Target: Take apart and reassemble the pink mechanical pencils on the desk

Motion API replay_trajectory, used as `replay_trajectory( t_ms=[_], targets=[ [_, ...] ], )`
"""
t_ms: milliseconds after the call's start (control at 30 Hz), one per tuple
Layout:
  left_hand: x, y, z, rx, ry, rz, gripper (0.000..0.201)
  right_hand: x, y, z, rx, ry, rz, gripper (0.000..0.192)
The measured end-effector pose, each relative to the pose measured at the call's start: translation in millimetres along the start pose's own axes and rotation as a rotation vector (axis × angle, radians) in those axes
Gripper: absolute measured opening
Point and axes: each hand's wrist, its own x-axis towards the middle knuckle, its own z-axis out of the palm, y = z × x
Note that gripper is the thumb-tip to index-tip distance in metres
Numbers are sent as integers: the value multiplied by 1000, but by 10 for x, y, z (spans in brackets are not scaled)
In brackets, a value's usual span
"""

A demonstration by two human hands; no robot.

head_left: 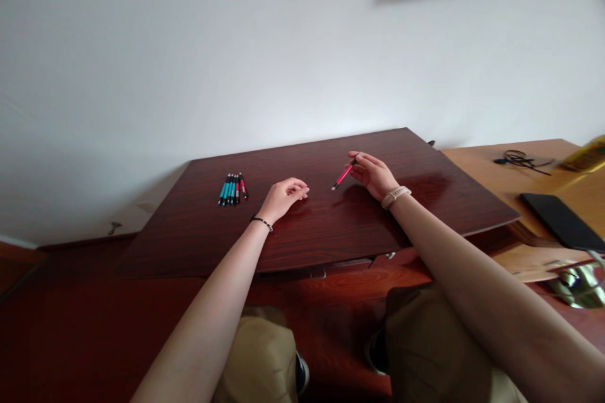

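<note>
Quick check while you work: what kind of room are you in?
Probably a home room or small office: a dark wooden table against a plain white wall, pens on it, a lighter desk with a phone alongside.

I am watching through one head-worn camera, looking forward and down, sitting near the dark wooden table (326, 227); facing the white wall (236, 63)

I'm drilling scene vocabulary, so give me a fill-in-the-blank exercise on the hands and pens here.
1. The right hand holds a ____ pen.
2. The left hand rests on the dark table and holds ____.
3. The row of pens lies nearer the ____ hand.

Missing words: pink; nothing; left
</note>
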Motion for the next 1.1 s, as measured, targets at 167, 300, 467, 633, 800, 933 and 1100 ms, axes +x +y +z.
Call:
replay_trajectory(
  t_ms=[167,300,467,633,800,933,1100],
  targets=[
    [2,8,-18,62,4,13,36,59,-61,-400,-217,266,-58,46],
    [-4,21,-17,97,3,12,35,99,-84,-640,-388,337,-92,32],
    [-19,63,-15,130,11,11,37,126,-73,-732,-780,269,-111,20],
    [-16,88,-13,130,10,11,36,91,-50,-641,-1060,175,-135,41],
    [-12,86,-13,151,14,16,37,59,-47,-492,-1152,175,-173,42],
    [-11,87,-17,167,14,23,35,72,8,-308,-1037,150,-160,39],
    [-10,75,-12,195,25,16,32,152,128,-2,-1004,109,-142,28]
  ],
)
